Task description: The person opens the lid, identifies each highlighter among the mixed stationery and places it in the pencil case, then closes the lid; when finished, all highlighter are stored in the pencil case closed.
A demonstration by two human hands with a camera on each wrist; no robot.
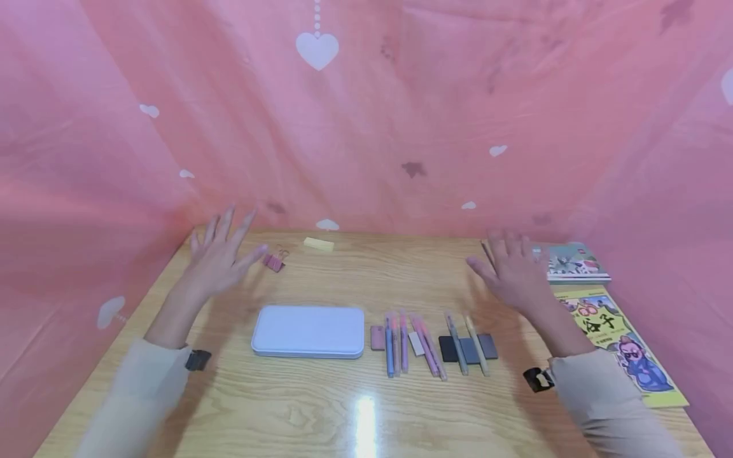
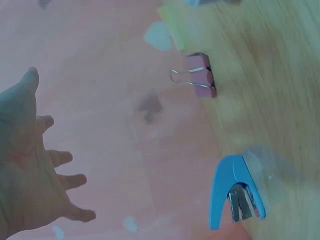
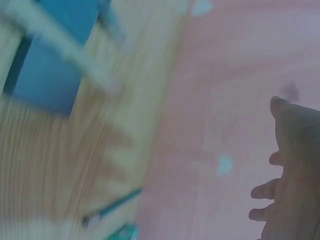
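My left hand (image 1: 217,264) is raised over the back left of the table, fingers spread and nothing in it. Beside its thumb lies a pink binder clip (image 1: 274,262). The left wrist view also shows a blue tool with a metal mouth (image 2: 225,185), hidden behind the hand in the head view. My right hand (image 1: 515,273) hovers at the back right with fingers extended, holding nothing. It overlaps a stack of books (image 1: 578,264) in the head view. A dark pencil-like stick (image 3: 112,206) shows below it in the right wrist view.
A pale blue pencil case (image 1: 308,331) lies left of centre. Right of it, several markers (image 1: 403,343) rest in a row among small flat blocks (image 1: 471,350). A yellow strip (image 1: 318,244) lies by the pink curtain (image 1: 366,127). A yellow comic-style book (image 1: 635,356) occupies the right edge.
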